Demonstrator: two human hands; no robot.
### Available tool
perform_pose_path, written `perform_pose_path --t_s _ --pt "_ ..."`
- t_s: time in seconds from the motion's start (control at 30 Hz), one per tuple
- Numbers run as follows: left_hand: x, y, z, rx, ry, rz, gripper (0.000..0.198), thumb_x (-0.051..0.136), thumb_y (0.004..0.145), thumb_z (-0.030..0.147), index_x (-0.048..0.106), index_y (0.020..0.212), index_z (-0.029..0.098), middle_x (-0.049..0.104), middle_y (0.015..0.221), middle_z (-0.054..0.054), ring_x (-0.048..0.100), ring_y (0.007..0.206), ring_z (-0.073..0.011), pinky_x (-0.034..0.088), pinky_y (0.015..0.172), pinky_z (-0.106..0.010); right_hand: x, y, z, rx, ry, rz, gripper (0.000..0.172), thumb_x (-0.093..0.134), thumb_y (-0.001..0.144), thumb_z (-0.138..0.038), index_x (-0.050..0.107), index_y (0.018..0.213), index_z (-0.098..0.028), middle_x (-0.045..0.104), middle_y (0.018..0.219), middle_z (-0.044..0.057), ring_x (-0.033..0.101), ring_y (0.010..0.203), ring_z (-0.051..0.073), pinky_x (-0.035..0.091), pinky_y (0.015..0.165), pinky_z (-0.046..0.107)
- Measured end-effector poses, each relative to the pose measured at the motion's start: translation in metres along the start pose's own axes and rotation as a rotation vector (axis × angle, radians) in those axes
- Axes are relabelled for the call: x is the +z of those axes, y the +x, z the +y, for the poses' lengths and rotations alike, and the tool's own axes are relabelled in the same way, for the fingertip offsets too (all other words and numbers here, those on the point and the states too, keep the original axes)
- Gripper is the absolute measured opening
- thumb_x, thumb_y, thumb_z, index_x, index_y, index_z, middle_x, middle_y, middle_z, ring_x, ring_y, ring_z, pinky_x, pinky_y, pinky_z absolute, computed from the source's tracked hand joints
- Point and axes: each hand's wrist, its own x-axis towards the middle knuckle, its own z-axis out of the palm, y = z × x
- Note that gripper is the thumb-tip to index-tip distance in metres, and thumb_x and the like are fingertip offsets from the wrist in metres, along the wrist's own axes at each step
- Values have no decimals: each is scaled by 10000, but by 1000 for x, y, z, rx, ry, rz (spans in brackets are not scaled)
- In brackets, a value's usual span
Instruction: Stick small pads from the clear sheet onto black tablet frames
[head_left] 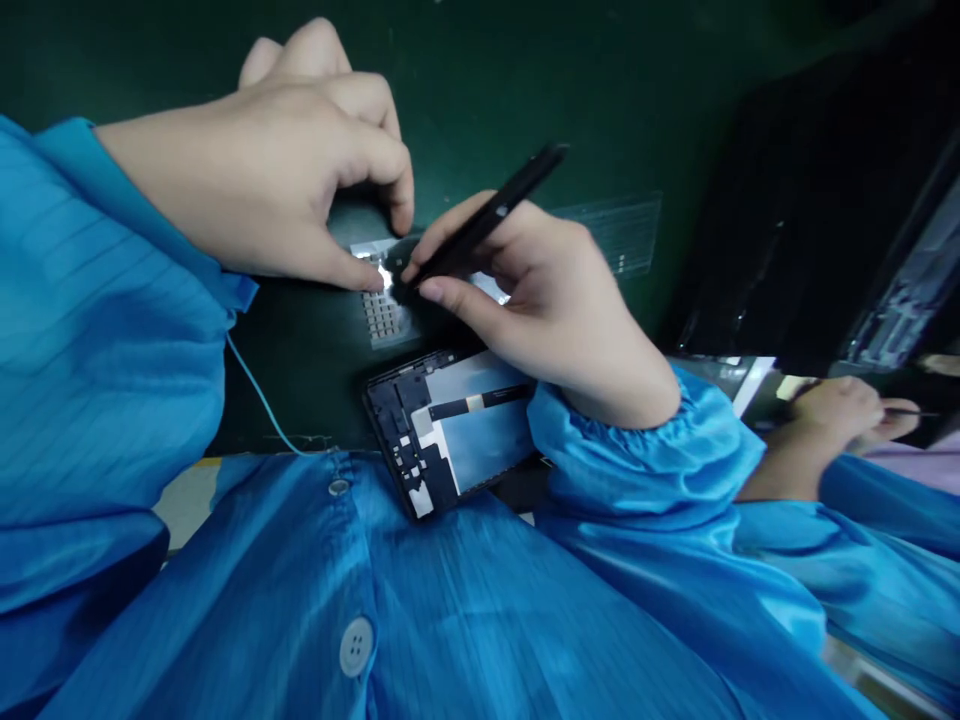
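Note:
My left hand (307, 160) rests over a clear sheet (382, 318) bearing rows of small pale pieces. Its thumb presses on the sheet while the index finger, held apart from it, comes down near the sheet's far edge. My right hand (540, 290) pinches slim black tweezers (487, 220) between thumb and fingers, the tips pointing down at the sheet; those tips are hard to make out. Just below, an opened phone (450, 430) lies tilted near the table's front edge, its inner side up with a dark flex strip across it. My right forearm partly covers the phone.
Another clear strip (622, 230) lies on the dark green table (517, 80) beyond my right hand. A large black object (765, 220) stands at the right. A co-worker's hand (840, 410) holds a thin tool at far right. A blue cord (262, 390) hangs by my left sleeve.

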Motion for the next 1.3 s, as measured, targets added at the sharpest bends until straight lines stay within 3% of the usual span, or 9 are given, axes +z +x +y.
perform_pose_path --t_s 0.3,0.5,0.6,0.73,0.83,0.93,1.07,1.2,1.3 --pt "1 -4 -9 85 43 21 648 567 870 814 800 1145 275 639 1307 -92 428 1476 -489 323 1280 -772 7 3 8 28 89 -36 290 775 1027 -535 732 1144 -273 834 1168 35 813 1100 235 698 1049 406" --pt "1 -2 -3 33 28 1 887 354 854 972 807 1087 245 631 1269 -113 411 1491 -490 297 1284 -776 3 5 7 28 77 -16 233 832 996 -481 746 1062 -275 838 1105 28 816 1052 234 707 1019 404" --pt "-1 -1 1 15 40 10 965 272 856 1009 805 1071 234 622 1216 -102 419 1493 -471 297 1294 -758 13 -22 -2 69 173 189 166 813 1026 -390 723 1098 -270 824 1066 20 821 995 209 718 944 373" --pt "-2 -1 -1 -12 20 -17 991 243 808 1059 796 1032 268 632 1218 -75 427 1490 -460 282 1279 -769 48 -74 -10 136 183 674 94 724 1081 -288 698 1171 -291 748 1063 23 814 986 184 722 871 339" --pt "0 0 -4 -19 15 5 982 300 764 1086 788 1007 270 630 1222 -58 425 1483 -458 251 1281 -781 74 -92 -5 79 166 810 160 718 1065 -211 697 1207 -279 762 1079 30 816 979 174 724 825 322" --pt "2 -1 -7 -4 18 19 943 341 786 1060 789 1011 261 600 1202 -51 414 1486 -449 262 1286 -775 87 -92 4 8 109 812 222 703 1045 -148 695 1230 -270 775 1092 43 817 1022 193 735 896 381" --pt "1 -1 -5 -28 6 2 925 369 786 1056 793 1038 273 574 1218 -40 387 1491 -432 240 1305 -746 85 -93 1 -2 14 776 269 682 1036 -113 683 1253 -273 760 1116 51 803 1054 214 726 904 436" --pt "-1 0 -3 -49 31 -13 1079 255 691 1147 795 1026 275 591 1221 -45 414 1479 -429 237 1309 -723 62 -90 -15 -28 -185 594 299 714 1003 -74 686 1253 -237 781 1130 73 798 1073 231 701 921 444" --pt "-3 0 -1 -28 26 -29 1168 193 651 1176 795 1047 256 633 1235 -58 446 1481 -415 257 1304 -704 34 -63 -13 -22 -129 396 243 749 1021 -133 705 1235 -239 806 1176 66 813 1099 235 703 962 435"
